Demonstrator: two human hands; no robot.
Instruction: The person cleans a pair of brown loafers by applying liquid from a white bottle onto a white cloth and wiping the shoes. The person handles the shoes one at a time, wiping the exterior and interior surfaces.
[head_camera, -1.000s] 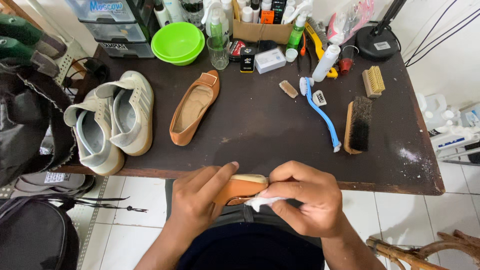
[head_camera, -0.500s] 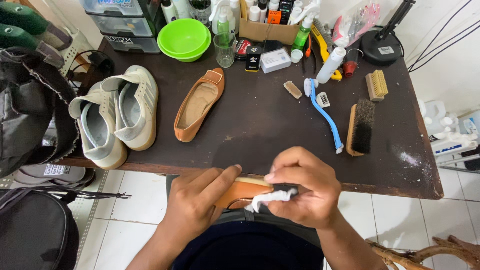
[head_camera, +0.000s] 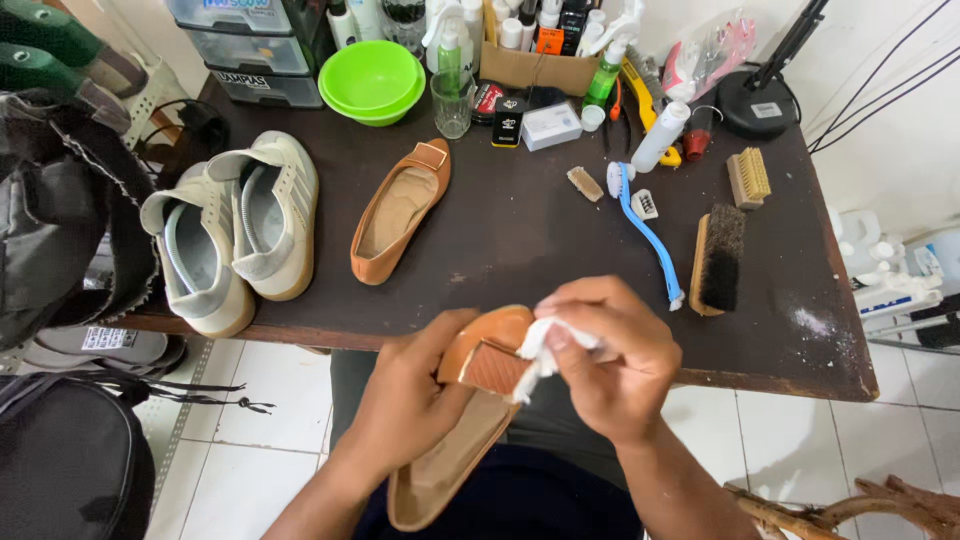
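**Tan flat shoe held in both hands at the near edge of the tabletop**

The left hand (head_camera: 405, 405) cradles a tan flat shoe (head_camera: 465, 420) from the side and beneath, its fingers closed around the shoe's body. The shoe is held off the tabletop (head_camera: 520, 240), just in front of its near edge and above the person's lap, toe end raised toward the tabletop, heel end pointing down and toward the camera, the insole visible.

The right hand (head_camera: 610, 360) has its fingers closed on a small white cloth (head_camera: 545, 345), which is pressed against the shoe's toe area beside its square buckle.

On the tabletop, the matching tan flat shoe (head_camera: 400, 212) lies near the middle, sole down. To its left a pair of cream sneakers (head_camera: 235, 235) rests at the left edge, one overhanging slightly. To the right lie a blue-handled brush (head_camera: 645, 230), a dark-bristled wooden brush (head_camera: 718, 258) and a small pale brush (head_camera: 748, 177), well apart from the hands. At the far side stand a green bowl (head_camera: 372, 80), a clear glass (head_camera: 452, 102) and a cardboard box of bottles (head_camera: 535, 50). A dark bag (head_camera: 60, 460) sits on the floor at lower left.
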